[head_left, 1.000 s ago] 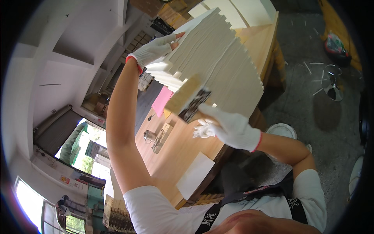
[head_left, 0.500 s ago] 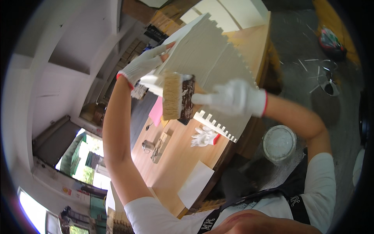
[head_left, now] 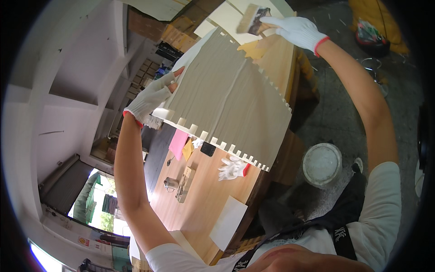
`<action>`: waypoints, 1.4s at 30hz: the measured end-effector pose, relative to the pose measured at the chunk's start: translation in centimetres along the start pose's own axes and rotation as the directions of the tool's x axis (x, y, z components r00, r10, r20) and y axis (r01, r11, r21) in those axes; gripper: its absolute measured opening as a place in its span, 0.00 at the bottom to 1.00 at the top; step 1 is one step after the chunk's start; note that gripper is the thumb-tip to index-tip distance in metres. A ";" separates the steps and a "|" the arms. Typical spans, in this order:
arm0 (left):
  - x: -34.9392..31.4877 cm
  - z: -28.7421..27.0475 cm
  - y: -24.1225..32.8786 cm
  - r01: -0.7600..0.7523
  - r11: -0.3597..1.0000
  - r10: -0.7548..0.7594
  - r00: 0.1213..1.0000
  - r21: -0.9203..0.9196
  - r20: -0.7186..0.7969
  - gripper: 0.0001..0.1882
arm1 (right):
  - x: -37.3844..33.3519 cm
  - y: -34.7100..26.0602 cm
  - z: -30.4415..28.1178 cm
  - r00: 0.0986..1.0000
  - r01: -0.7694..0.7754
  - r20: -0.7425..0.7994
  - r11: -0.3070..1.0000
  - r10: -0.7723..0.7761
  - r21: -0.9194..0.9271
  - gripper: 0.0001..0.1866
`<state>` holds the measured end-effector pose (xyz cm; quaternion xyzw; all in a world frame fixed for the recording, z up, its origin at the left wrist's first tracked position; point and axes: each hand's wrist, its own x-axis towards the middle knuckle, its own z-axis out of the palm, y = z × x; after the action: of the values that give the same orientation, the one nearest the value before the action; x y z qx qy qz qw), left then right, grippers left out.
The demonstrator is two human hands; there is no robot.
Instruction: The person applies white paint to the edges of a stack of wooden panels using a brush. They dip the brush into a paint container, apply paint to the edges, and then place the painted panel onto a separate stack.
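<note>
A large slanted stack of fanned grey-beige sheets (head_left: 231,99) has stepped white notches along its near and right edges and streaks over its face. My left hand (head_left: 154,97), in a white glove with bare fingertips showing, grips the stack's left edge. My right hand (head_left: 301,32), gloved in white with a red cuff, holds a wide flat brush (head_left: 253,19) by its handle. The brush is beyond the stack's far right corner, its pale bristles pointing left, over cream panels (head_left: 222,20) and a yellow paper piece (head_left: 254,49).
On the wooden table (head_left: 199,208) lie a spare white glove (head_left: 233,167), a black phone-like slab (head_left: 208,149), pink paper (head_left: 178,144), a metal cup (head_left: 171,183), a wooden block (head_left: 185,184) and a white sheet (head_left: 228,223). A round white bucket (head_left: 322,164) stands on the floor at right.
My right hand has carried the brush from over the stack's near left part to beyond its far right corner. My left hand stays at the left edge.
</note>
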<state>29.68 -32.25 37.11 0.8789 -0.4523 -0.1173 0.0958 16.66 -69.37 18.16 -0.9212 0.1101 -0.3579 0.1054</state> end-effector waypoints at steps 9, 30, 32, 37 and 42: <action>-0.9 -0.1 0.8 0.006 1.000 -0.006 1.000 0.025 0.012 0.31 | -2.8 -12.1 -1.0 0.815 0.575 0.101 0.818 -0.571 -0.019 0.27; -0.5 0.3 0.0 -0.118 0.991 0.119 0.993 -0.058 0.016 0.29 | -21.8 -9.4 10.9 0.943 0.058 0.255 0.860 -0.214 0.507 0.27; -0.2 -0.1 -0.8 -0.146 0.988 0.146 0.989 -0.044 0.012 0.29 | -20.7 -9.2 10.2 0.970 0.237 -0.109 0.725 -0.219 0.647 0.27; -1.4 0.5 -0.8 -0.083 0.994 0.082 0.997 -0.069 -0.004 0.30 | -11.5 -18.4 2.2 0.940 0.341 -0.260 0.651 -0.221 0.678 0.29; -0.5 0.5 0.4 -0.138 0.985 0.138 0.990 -0.106 -0.011 0.31 | -14.8 -19.8 5.2 0.972 0.215 -0.013 0.872 -0.233 0.440 0.27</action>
<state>28.91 -32.12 36.85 0.8392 -0.5051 -0.1328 0.1514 12.09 -45.78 10.43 -0.8872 -0.0829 -0.3647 0.2702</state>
